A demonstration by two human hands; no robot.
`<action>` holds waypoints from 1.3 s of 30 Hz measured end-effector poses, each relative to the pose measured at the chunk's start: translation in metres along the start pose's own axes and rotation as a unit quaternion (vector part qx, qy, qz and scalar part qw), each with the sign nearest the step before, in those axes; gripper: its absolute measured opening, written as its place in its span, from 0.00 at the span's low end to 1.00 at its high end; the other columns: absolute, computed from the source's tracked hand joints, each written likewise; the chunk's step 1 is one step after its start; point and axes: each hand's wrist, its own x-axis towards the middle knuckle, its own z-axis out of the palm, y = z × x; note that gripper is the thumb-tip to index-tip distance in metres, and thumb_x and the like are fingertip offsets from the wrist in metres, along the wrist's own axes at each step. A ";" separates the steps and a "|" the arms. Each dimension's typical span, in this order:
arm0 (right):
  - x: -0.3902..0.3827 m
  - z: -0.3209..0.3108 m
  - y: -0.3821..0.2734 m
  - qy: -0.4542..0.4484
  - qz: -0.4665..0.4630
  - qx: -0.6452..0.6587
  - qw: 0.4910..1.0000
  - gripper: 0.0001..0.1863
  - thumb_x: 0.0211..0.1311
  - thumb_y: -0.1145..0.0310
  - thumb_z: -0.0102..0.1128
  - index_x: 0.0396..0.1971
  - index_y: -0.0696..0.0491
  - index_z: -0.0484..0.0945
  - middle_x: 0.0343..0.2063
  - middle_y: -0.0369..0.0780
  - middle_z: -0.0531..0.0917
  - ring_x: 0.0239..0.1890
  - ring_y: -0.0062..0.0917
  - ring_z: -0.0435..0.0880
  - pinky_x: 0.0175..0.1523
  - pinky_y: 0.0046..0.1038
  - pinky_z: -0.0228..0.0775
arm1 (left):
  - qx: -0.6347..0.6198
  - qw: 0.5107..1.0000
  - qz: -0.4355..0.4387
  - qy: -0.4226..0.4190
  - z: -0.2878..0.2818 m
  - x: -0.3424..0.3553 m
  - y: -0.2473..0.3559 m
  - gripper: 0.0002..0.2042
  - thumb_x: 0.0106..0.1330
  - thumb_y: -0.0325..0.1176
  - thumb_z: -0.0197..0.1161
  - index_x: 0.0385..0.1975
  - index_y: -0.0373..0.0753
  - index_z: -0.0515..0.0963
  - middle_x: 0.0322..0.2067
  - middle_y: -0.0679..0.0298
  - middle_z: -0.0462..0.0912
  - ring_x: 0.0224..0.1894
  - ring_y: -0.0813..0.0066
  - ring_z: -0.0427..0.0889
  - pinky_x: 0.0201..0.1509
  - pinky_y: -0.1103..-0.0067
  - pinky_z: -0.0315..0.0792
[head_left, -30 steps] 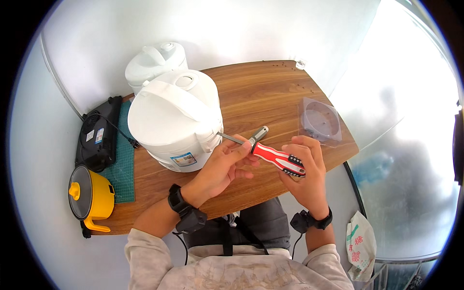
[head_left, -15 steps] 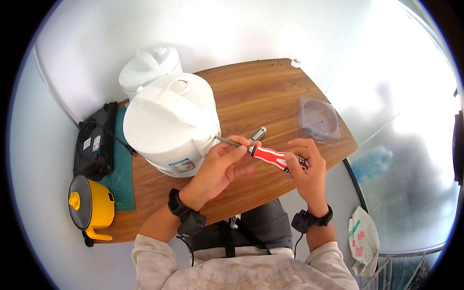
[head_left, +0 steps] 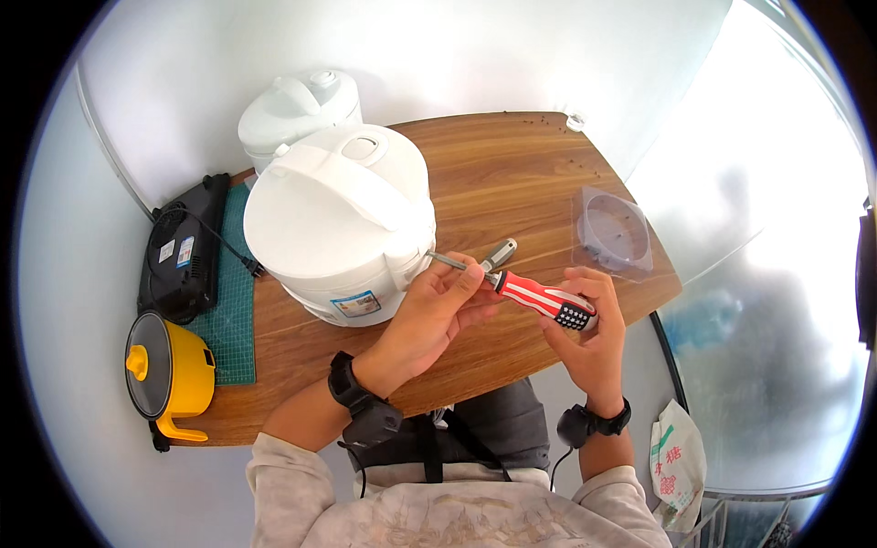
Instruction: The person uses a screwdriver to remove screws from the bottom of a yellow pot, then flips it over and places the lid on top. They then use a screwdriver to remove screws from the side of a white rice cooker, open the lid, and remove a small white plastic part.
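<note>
A large white rice cooker (head_left: 301, 233) with a carry handle across its lid stands on the wooden table, left of centre. The tip of a screwdriver (head_left: 528, 292) meets its right side at the hinge area; the exact contact spot is too small to tell. Thumb and fingers of my left hand (head_left: 437, 306) pinch the metal shaft close to the cooker. My right hand (head_left: 592, 333) is closed round the back end of the red, white and black handle. Just beyond the shaft lies a grey-handled tool (head_left: 502, 251), partly hidden by my left fingers.
A second white cooker (head_left: 297, 114) stands behind. On the left are a black appliance with a cord (head_left: 187, 247), a green cutting mat (head_left: 236, 342) and a yellow pot (head_left: 187, 374). A clear plastic tray (head_left: 612, 233) sits right; small dark bits (head_left: 580, 164) lie at the far right.
The screwdriver handle has turned, so its starred black patch now faces up. My right fingers have shifted on the handle. The whole view has moved slightly.
</note>
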 end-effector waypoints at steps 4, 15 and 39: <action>-0.001 0.000 -0.002 -0.033 0.015 -0.020 0.999 0.23 0.51 0.80 0.75 0.49 0.55 0.78 0.50 0.44 0.83 0.49 0.32 0.85 0.52 0.30 0.77 | 0.017 1.000 0.011 0.006 0.000 -0.003 0.001 0.11 0.77 0.42 0.60 0.49 0.44 0.74 0.50 0.65 0.82 0.54 0.73 0.84 0.55 0.78 0.82; -0.009 -0.001 -0.005 -0.077 0.048 -0.076 0.993 0.23 0.53 0.77 0.73 0.50 0.56 0.79 0.44 0.44 0.86 0.45 0.33 0.88 0.51 0.30 0.78 | 0.034 0.999 0.005 0.002 0.001 -0.002 -0.004 0.09 0.78 0.38 0.60 0.50 0.42 0.75 0.50 0.66 0.82 0.53 0.76 0.83 0.54 0.78 0.81; -0.045 -0.022 0.008 -0.102 0.123 -0.051 0.986 0.21 0.52 0.78 0.68 0.49 0.57 0.79 0.39 0.42 0.87 0.39 0.26 0.87 0.47 0.25 0.77 | 0.099 0.994 0.023 -0.036 -0.002 -0.006 -0.003 0.15 0.78 0.38 0.59 0.58 0.40 0.76 0.55 0.58 0.83 0.55 0.69 0.85 0.53 0.77 0.82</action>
